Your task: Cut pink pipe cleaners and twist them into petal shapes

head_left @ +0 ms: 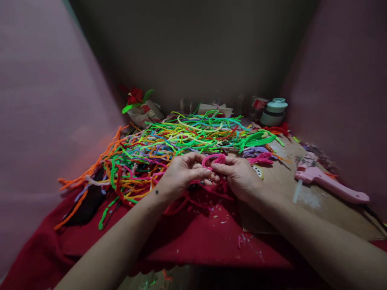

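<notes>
Between my hands, where both forearms (130, 225) converge, a fuzzy pink loop (220, 158) is pinched by the thumb and fingers of my right hand (240, 174); my left hand (184, 173) curls beside it, whether gripping I cannot tell, bright fuzzy stems (190, 137) heaped just beyond

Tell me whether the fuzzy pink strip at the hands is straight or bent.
Bent: the pink strip curves round into a loop, pinched by the right hand.

Dim light leaves the back wall (193, 44) dark, with shadows on the red cloth (217, 247).
</notes>
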Demonstrator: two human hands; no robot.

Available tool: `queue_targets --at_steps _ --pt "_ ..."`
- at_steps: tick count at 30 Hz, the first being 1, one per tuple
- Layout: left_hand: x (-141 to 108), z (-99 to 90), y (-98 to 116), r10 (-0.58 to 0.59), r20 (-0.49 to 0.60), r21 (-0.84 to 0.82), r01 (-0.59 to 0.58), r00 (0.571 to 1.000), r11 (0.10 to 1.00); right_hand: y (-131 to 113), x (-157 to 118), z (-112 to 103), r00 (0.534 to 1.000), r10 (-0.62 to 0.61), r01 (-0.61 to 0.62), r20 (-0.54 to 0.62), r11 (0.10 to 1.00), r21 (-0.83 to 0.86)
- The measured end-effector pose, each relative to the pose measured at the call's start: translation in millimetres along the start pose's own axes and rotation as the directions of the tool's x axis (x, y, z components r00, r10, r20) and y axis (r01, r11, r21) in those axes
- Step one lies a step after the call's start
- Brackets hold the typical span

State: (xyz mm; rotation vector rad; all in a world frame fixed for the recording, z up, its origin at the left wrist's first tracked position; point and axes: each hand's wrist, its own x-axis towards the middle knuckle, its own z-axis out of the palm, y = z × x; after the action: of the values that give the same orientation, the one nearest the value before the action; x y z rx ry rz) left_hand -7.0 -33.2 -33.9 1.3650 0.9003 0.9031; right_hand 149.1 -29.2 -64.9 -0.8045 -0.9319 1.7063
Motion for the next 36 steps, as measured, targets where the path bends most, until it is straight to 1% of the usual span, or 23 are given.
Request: queue_targets --at_steps 2,4,6,8,9,10,11,13,15,16,18,20,22,24,28,30,33,36 --pt "0 0.2 -1 -0.017 -0.009 -0.039 0.016 1.0 0.999 0 -1 1 1.0 -0.016 0.016 0.0 1.0 -0.027" --pt "-1 -0.2 -1 0.005 -0.012 -0.047 -0.006 1.0 0.999 -1 -1 2 1.0 -0.028 0.028 -0.002 0.998 -0.052" --pt "-2 -0.7 1 0.027 0.014 -0.027 -0.027 1.0 0.999 -1 -1 1 1.0 -0.026 0.027 0.004 0.998 -0.056" --pt "-3 -0.7 3 0.074 0.048 0.073 -0.077 0.996 0.994 -1 -1 0 1.0 -0.024 0.023 -0.006 0.998 -0.063" --pt "-4 -0.4 4 0.126 0.052 0.156 -0.133 0.991 0.979 0 -1 0 1.0 -0.024 0.022 -0.02 0.997 -0.072" --pt "-4 0.2 4 0.201 0.047 0.26 -0.206 0.979 0.943 0 -1 0 0.999 -0.022 0.019 -0.03 0.996 -0.082" --pt "-5 1.1 3 0.293 0.043 0.375 -0.287 0.955 0.881 0 -1 -1 0.999 -0.018 0.015 -0.036 0.996 -0.085" --pt "-6 3.1 0 0.472 0.064 0.577 -0.418 0.879 0.701 0 -2 0 1.0 -0.009 0.008 -0.021 0.998 -0.06" --pt "-7 4.8 -5 0.586 0.102 0.7 -0.476 0.804 0.533 0 -3 0 1.0 -0.008 0.008 0.005 1.0 -0.015" --pt "-7 5.4 -7 0.617 0.116 0.731 -0.488 0.778 0.477 -1 -4 1 1.0 -0.013 0.013 0.013 1.0 0.004" --pt "-7 5.9 -10 0.658 0.125 0.754 -0.502 0.743 0.424 -1 -5 2 0.999 -0.027 0.026 0.025 0.999 0.02" --pt "-7 5.8 -11 0.678 0.12 0.752 -0.512 0.725 0.415 0 -5 3 0.999 -0.035 0.034 0.027 0.999 0.027" --pt "-6 5.7 -10 0.675 0.114 0.739 -0.516 0.729 0.434 1 -5 4 0.999 -0.028 0.027 0.04 0.999 0.04" --pt "-6 5.7 -10 0.649 0.116 0.712 -0.519 0.752 0.473 3 -5 4 0.997 -0.017 0.014 0.071 0.998 0.055" --pt "-6 5.5 -10 0.536 0.149 0.622 -0.5 0.831 0.603 2 -5 2 0.99 0.038 -0.046 0.134 0.997 0.06" --pt "-7 4.9 -10 0.49 0.147 0.609 -0.469 0.859 0.64 1 -5 0 0.984 0.097 -0.105 0.15 0.993 0.047" --pt "-7 3.6 -11 0.472 0.143 0.646 -0.443 0.87 0.622 -1 -5 -2 0.975 0.16 -0.163 0.155 0.987 0.006" --pt "-7 2.4 -12 0.475 0.127 0.689 -0.422 0.871 0.589 1 -3 -4 0.986 0.11 -0.112 0.126 0.994 0.01"
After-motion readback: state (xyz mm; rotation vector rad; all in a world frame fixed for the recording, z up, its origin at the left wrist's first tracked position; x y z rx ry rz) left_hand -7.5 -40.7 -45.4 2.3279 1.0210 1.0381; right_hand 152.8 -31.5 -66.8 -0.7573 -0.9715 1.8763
